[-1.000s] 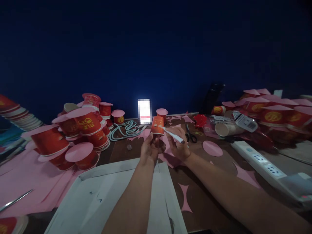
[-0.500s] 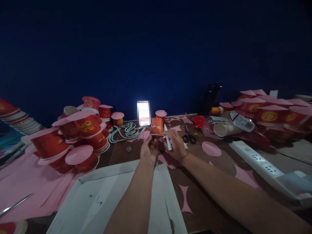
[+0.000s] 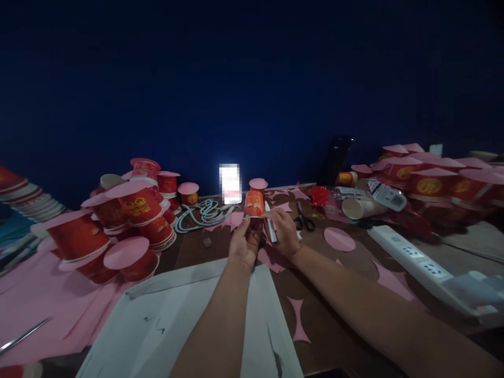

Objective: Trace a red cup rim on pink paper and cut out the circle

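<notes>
A red paper cup (image 3: pixel 254 203) with gold print is held up at the middle, its wide rim toward me. My left hand (image 3: pixel 244 242) is closed on it from below and the left. My right hand (image 3: pixel 282 231) is bent in beside the cup, fingertips at its rim. A slim white pen-like tube (image 3: pixel 271 224) slants along those fingers; they appear closed on it, and its exact kind is unclear. Behind the held cup stands another red cup topped with a pink paper disc (image 3: pixel 258 183).
Disc-topped cups (image 3: pixel 137 202) are piled left; more cups (image 3: pixel 429 186) fill the right. Scissors (image 3: pixel 304 218), a loose pink disc (image 3: pixel 339 239), a power strip (image 3: pixel 409 252), a coiled cable (image 3: pixel 205 215), a lit screen (image 3: pixel 230 184) and a white box lid (image 3: pixel 157 320) lie around.
The held cup has shifted slightly right and turned a little in my left hand. My right hand stays close beside it. The whole view has moved slightly.
</notes>
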A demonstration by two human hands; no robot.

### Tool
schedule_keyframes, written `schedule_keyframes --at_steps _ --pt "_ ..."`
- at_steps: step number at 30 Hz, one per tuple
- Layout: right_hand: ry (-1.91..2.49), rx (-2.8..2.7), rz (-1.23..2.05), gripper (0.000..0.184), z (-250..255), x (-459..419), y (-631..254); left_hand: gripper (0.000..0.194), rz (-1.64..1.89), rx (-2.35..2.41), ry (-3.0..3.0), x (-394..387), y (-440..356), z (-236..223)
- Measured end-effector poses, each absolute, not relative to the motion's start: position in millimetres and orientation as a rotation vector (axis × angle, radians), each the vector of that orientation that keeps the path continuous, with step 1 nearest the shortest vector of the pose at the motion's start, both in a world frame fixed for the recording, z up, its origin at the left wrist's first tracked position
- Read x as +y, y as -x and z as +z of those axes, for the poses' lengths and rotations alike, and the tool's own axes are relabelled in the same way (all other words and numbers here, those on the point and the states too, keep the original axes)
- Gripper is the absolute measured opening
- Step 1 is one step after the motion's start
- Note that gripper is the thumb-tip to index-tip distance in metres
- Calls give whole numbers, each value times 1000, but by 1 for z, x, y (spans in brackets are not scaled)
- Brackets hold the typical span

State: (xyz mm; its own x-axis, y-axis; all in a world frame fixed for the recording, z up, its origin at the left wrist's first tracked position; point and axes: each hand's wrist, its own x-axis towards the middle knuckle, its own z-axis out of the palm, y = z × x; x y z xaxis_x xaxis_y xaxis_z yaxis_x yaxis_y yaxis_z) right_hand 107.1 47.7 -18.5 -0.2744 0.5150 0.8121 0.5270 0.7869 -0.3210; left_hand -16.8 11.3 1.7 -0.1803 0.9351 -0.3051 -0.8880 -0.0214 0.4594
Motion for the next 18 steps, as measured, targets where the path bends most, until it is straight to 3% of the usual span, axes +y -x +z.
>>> schedule_keyframes --at_steps 18 --pt "786 -1895 32 31 -17 42 -104 10 1646 613 -119 19 18 -10"
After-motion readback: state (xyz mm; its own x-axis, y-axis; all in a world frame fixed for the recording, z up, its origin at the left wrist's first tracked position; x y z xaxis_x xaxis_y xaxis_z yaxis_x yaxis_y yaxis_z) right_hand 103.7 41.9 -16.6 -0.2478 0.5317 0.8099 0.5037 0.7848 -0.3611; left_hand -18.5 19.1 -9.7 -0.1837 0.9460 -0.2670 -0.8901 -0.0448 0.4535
